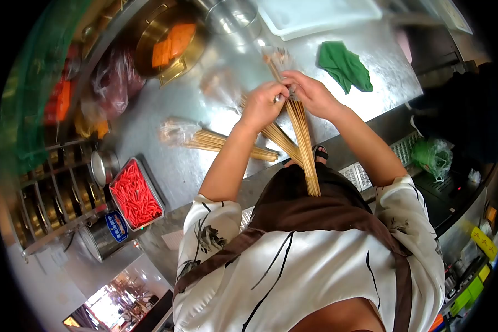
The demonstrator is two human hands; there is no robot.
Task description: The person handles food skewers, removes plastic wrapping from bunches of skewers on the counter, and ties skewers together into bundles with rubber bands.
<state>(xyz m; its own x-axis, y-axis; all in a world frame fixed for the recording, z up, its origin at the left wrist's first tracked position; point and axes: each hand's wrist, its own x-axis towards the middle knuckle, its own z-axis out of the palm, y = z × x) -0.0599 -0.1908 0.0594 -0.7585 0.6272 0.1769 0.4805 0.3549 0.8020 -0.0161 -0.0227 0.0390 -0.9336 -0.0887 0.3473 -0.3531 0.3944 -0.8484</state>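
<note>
Both of my hands meet at the plastic-wrapped end of a bundle of wooden skewers (299, 127), whose bare sticks point down toward my apron. My left hand (264, 104) is closed, with its fingers pinched at the plastic wrap. My right hand (311, 95) is also closed on the wrap, its fingers bent against the left ones. Beneath my left forearm lie two more bundles, a middle skewer bundle (279, 138) and a left skewer bundle (213, 139), each with clear plastic round its upper end.
A green cloth (344, 65) lies on the steel table (177, 102). Behind are a white tray (321, 16) and a pot (148, 47) with orange blocks. A tray of red pieces (136, 195) stands at the left edge, near a plastic bag (116, 83).
</note>
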